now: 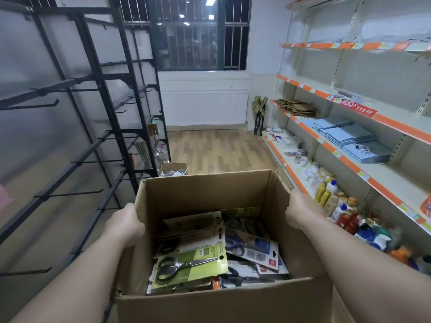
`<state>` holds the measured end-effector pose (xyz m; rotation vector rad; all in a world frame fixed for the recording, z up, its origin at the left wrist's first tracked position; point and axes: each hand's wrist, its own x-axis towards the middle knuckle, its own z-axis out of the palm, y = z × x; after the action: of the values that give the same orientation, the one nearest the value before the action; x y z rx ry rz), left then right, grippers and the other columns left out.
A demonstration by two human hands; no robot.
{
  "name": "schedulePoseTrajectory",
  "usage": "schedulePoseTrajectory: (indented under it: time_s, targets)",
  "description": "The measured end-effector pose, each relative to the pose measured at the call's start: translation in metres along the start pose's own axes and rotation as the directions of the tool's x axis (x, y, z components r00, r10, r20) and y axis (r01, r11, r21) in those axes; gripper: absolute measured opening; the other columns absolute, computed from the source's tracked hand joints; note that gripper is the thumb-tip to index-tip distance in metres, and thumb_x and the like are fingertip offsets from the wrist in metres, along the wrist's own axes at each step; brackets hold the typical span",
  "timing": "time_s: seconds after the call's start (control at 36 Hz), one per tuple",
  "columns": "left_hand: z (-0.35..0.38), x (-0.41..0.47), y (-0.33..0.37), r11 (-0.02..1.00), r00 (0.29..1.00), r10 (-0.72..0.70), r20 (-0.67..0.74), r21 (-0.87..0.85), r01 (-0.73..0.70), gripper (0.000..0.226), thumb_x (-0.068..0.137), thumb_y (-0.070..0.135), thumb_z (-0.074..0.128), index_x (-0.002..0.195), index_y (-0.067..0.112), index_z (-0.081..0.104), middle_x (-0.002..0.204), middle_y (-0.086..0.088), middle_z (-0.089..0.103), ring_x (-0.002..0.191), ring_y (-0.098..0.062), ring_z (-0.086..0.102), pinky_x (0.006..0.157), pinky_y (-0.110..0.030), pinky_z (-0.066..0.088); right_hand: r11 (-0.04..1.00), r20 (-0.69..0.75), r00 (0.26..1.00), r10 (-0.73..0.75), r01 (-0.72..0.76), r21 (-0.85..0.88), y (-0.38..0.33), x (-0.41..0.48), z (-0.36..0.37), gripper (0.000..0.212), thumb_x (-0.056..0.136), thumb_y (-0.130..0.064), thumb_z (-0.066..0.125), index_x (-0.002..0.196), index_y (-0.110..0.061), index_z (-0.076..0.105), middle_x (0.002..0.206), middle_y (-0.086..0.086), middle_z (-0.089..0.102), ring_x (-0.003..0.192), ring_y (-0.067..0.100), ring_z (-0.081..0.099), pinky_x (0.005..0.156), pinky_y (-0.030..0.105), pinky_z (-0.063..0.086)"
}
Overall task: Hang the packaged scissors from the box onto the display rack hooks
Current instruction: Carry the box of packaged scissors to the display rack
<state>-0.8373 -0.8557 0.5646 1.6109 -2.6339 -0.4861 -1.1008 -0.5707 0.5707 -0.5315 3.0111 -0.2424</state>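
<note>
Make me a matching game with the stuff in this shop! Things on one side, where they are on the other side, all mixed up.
Things:
1 green scissors pack
2 black display rack
3 bottles
4 blue paper stack

Places:
A along the left side
B lowest shelf on the right
C inside the cardboard box
D right shelf, just above the bottles

Pairs: 1-C, 2-A, 3-B, 4-D

Both bare forearms are reaching forward, spread apart. The left hand (127,226) is pressing on the outer left wall of the cardboard box (205,194), and the right hand (300,212) is pressing on its outer right wall. The fingers of both are lying out of sight.
</note>
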Motion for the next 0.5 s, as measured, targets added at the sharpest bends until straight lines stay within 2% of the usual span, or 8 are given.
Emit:
schedulePoseTrajectory:
  time_s: [0.17, 0.39, 0.5]
  targets:
    - [0.007, 0.034, 0.020, 1.000, 1.000, -0.014, -0.008, -0.014, 0.014, 0.024, 0.087, 0.009, 0.049, 0.111, 0.013, 0.047, 0.110, -0.011, 0.058, 0.099, -0.031, 0.058, 0.078, -0.037, 0.053, 1.000, 0.006, 1.000, -0.021, 0.021, -0.016, -0.009, 0.051, 0.005, 0.042, 0.088, -0.001, 0.057, 0.127, -0.013, 0.046, 0.099, 0.006, 0.056, 0.097, 0.027, 0.062, 0.076, 0.036, 0.057]
    - [0.008, 0.088, 0.056, 0.998, 0.998, -0.059, -0.025, 0.006, 0.059, 0.021, 0.088, 0.009, 0.047, 0.109, 0.013, 0.046, 0.108, -0.010, 0.057, 0.095, -0.030, 0.057, 0.070, -0.035, 0.047, 0.998, 0.036, 0.998, -0.059, 0.060, -0.015, -0.026, 0.128, 0.005, 0.050, 0.085, 0.003, 0.057, 0.131, -0.011, 0.044, 0.104, 0.010, 0.057, 0.102, 0.030, 0.061, 0.075, 0.037, 0.055]
    - [0.007, 0.113, 0.076, 0.997, 0.997, -0.075, -0.035, 0.013, 0.075, 0.021, 0.087, 0.011, 0.048, 0.108, 0.012, 0.045, 0.112, -0.014, 0.058, 0.103, -0.035, 0.057, 0.076, -0.035, 0.048, 0.997, 0.022, 0.997, -0.076, 0.077, -0.013, -0.031, 0.164, 0.002, 0.048, 0.087, 0.002, 0.057, 0.130, -0.011, 0.044, 0.094, 0.007, 0.050, 0.100, 0.029, 0.061, 0.070, 0.036, 0.053]
